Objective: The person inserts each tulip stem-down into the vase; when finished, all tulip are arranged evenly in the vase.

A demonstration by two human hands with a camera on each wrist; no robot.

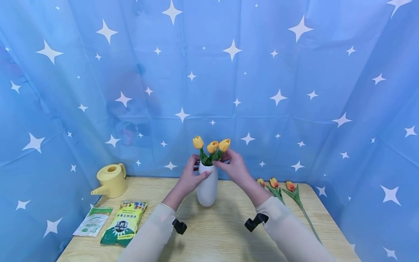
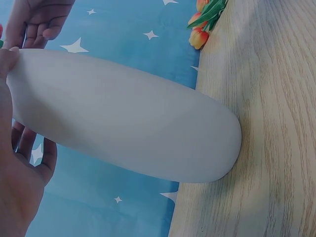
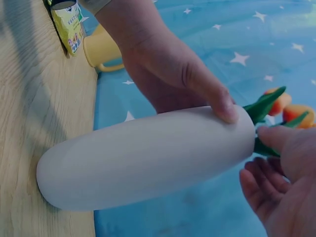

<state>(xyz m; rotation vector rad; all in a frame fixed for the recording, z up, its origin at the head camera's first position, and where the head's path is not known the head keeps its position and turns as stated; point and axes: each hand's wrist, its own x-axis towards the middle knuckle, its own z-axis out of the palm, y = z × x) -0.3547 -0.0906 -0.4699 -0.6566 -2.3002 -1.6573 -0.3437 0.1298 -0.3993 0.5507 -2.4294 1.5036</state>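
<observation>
A white vase [image 1: 207,185] stands on the table with three yellow tulips [image 1: 212,146] in its mouth. My left hand [image 1: 194,174] grips the vase near the rim, its thumb across the front, as the right wrist view also shows with the left thumb [image 3: 224,106]. At the right of the rim, my right hand [image 1: 235,166] pinches the rightmost tulip [image 1: 224,145] low among its green leaves [image 3: 269,104]. Part of the right fingers is hidden behind the leaves and stem.
Red-and-yellow tulips [image 1: 290,186] lie at the table's right side, partly behind the right forearm. At the left are a yellow watering can [image 1: 112,182], a green-and-yellow bag [image 1: 126,222] and a white-and-green packet [image 1: 94,222]. A blue starry curtain [image 1: 209,91] hangs behind the table.
</observation>
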